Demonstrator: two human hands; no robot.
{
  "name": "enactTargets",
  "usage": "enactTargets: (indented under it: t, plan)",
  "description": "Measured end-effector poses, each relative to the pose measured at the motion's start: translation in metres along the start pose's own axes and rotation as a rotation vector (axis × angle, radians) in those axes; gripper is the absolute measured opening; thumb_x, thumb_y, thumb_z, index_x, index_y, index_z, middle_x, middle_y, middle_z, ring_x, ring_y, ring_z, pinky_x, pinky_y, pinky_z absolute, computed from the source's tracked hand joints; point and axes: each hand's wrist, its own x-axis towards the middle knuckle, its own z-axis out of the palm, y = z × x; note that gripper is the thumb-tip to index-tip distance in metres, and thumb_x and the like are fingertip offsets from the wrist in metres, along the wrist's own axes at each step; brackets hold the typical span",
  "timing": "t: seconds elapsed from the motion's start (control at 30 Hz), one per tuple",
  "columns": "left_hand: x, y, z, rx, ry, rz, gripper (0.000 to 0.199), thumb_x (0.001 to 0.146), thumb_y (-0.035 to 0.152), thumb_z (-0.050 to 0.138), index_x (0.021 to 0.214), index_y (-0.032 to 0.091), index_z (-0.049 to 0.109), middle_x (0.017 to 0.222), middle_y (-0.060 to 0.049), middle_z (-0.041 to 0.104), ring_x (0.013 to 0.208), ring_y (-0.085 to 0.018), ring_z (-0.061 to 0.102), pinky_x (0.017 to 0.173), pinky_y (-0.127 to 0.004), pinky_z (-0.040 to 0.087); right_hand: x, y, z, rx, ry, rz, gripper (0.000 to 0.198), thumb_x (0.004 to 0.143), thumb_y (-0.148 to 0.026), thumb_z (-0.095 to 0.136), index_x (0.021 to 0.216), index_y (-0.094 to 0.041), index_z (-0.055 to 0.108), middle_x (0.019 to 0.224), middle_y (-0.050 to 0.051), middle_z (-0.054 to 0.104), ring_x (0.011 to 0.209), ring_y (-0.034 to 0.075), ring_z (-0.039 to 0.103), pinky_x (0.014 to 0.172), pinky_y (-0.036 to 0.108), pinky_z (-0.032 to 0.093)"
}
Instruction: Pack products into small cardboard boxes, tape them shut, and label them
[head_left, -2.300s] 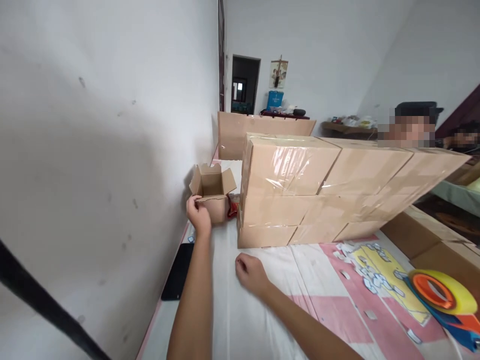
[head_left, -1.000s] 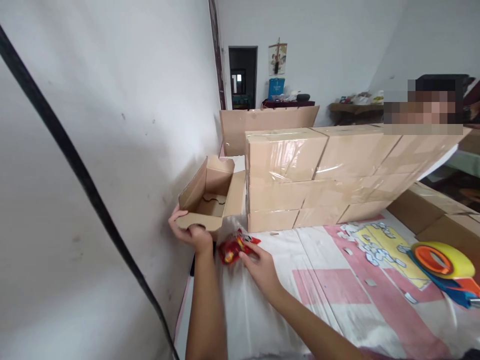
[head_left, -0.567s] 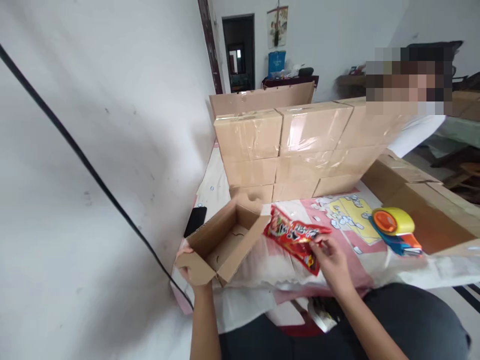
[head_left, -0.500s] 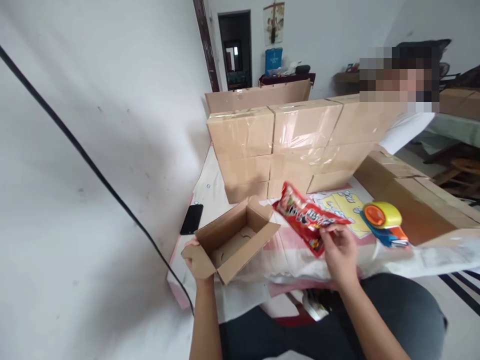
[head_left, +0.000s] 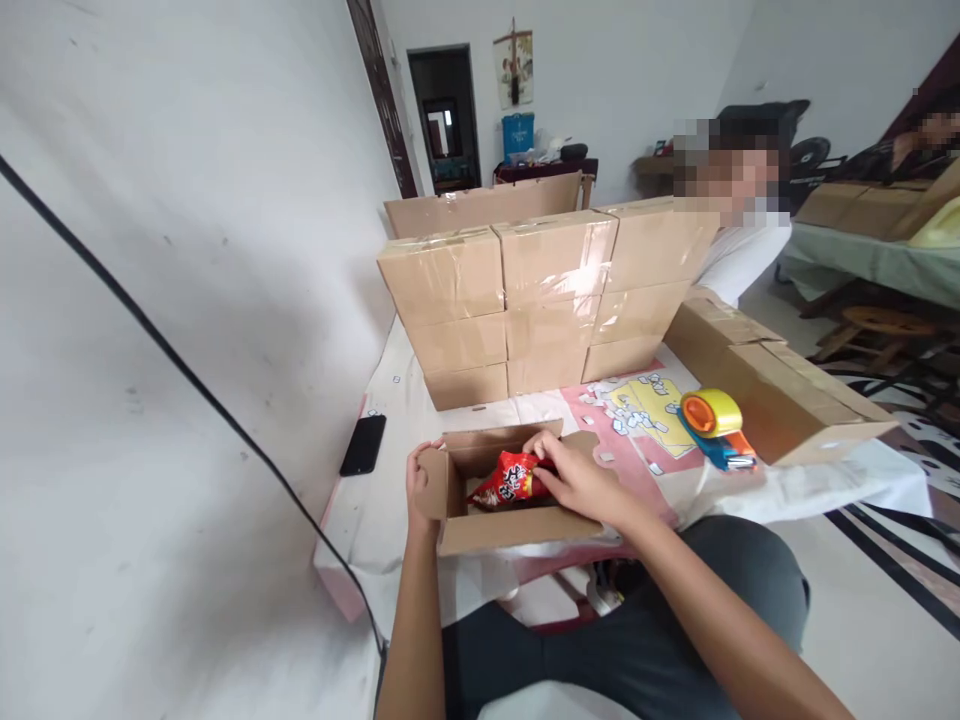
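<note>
An open cardboard box (head_left: 495, 533) rests at the near edge of the table, its flaps spread. My left hand (head_left: 421, 488) grips the box at its left end, the fingers partly hidden behind a flap. Inside the box lies a red printed food packet (head_left: 504, 482), tilted, with part of it hidden under my right hand (head_left: 570, 477). The fingers of that hand are closed on the packet's right end.
Stacked, taped cartons (head_left: 559, 250) stand behind the box. To the right are a tape dispenser with yellow tape (head_left: 712, 415) and more cartons (head_left: 802, 395). A black phone (head_left: 364, 445) lies by the wall at left. Beyond the stack is another person (head_left: 750, 255).
My right hand has carried the red packet left and down into the box. The box has turned to lie more squarely before me, with my left hand still on it.
</note>
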Motion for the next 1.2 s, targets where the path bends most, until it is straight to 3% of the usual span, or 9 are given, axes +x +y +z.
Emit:
enactTargets:
  t: [0.1,0.2,0.3,0.47,0.7,0.8,0.9,0.97,1.2]
  plan:
    - [-0.015,0.008,-0.014,0.012,0.0,-0.011,0.047,0.089,0.057,0.058,0.12,0.021,0.06,0.129,-0.009,0.067,0.116,-0.024,0.063,0.101,-0.04,0.048,-0.002,-0.006,0.016,-0.031,-0.109,0.02,0.048,0.089,-0.017,0.061,0.134,-0.026,0.048,0.122,0.008,0.066,0.106,0.023,0.065,0.09,0.036,0.051]
    - [-0.028,0.014,-0.023,0.062,-0.006,0.0,0.054,0.085,0.061,0.06,0.122,0.022,0.06,0.134,-0.01,0.064,0.128,-0.026,0.057,0.11,-0.042,0.041,0.001,-0.012,0.016,-0.103,-0.199,-0.053,0.028,0.089,-0.018,0.064,0.115,-0.026,0.066,0.108,0.005,0.071,0.102,0.024,0.067,0.089,0.036,0.051]
    - [-0.041,0.02,-0.024,0.119,-0.051,0.023,0.064,0.084,0.068,0.056,0.13,0.022,0.058,0.141,-0.011,0.059,0.137,-0.028,0.05,0.117,-0.044,0.035,0.007,-0.014,0.007,-0.068,-0.101,-0.076,0.023,0.09,-0.01,0.054,0.099,-0.023,0.07,0.096,0.004,0.072,0.092,0.022,0.068,0.084,0.035,0.051]
    - [-0.057,0.03,-0.02,0.226,-0.084,0.043,0.074,0.078,0.068,0.065,0.136,0.023,0.056,0.149,-0.012,0.052,0.144,-0.033,0.041,0.121,-0.047,0.031,0.007,-0.004,0.013,0.132,0.198,0.025,0.018,0.087,-0.016,0.06,0.103,-0.021,0.065,0.114,0.007,0.07,0.108,0.024,0.065,0.093,0.037,0.051]
    - [-0.062,0.032,-0.02,0.289,0.022,-0.077,0.065,0.083,0.056,0.068,0.139,0.025,0.054,0.149,-0.01,0.054,0.143,-0.03,0.043,0.122,-0.044,0.03,0.007,-0.005,0.031,-0.117,0.075,0.109,0.017,0.077,-0.005,0.055,0.082,-0.02,0.06,0.086,0.004,0.066,0.09,0.024,0.061,0.082,0.038,0.046]
    - [-0.064,0.03,-0.02,0.267,0.047,-0.141,0.067,0.086,0.056,0.064,0.144,0.025,0.049,0.145,-0.01,0.058,0.137,-0.028,0.052,0.117,-0.042,0.04,0.006,-0.009,0.018,0.052,0.135,0.107,0.021,0.079,-0.005,0.052,0.088,-0.021,0.062,0.091,0.003,0.068,0.088,0.021,0.064,0.079,0.033,0.048]
    - [-0.064,0.029,-0.02,0.251,0.071,-0.177,0.07,0.087,0.055,0.064,0.147,0.025,0.046,0.148,-0.01,0.056,0.137,-0.028,0.052,0.118,-0.043,0.039,0.0,-0.01,0.007,0.266,0.292,0.135,0.015,0.082,-0.013,0.057,0.092,-0.023,0.063,0.097,0.002,0.07,0.093,0.02,0.066,0.083,0.032,0.05]
    - [-0.064,0.028,-0.02,0.239,0.077,-0.182,0.072,0.085,0.054,0.066,0.148,0.025,0.045,0.15,-0.01,0.054,0.139,-0.029,0.051,0.12,-0.045,0.037,-0.004,-0.008,0.005,0.314,0.3,0.139,0.017,0.081,-0.015,0.06,0.095,-0.023,0.063,0.102,0.003,0.07,0.098,0.021,0.066,0.087,0.034,0.051]
    - [-0.062,0.03,-0.02,0.225,0.057,-0.183,0.072,0.087,0.053,0.066,0.15,0.027,0.044,0.151,-0.009,0.054,0.138,-0.029,0.052,0.119,-0.045,0.039,-0.007,0.002,0.019,-0.083,0.164,0.165,0.021,0.081,-0.01,0.057,0.095,-0.022,0.065,0.098,0.005,0.07,0.094,0.024,0.064,0.084,0.039,0.05]
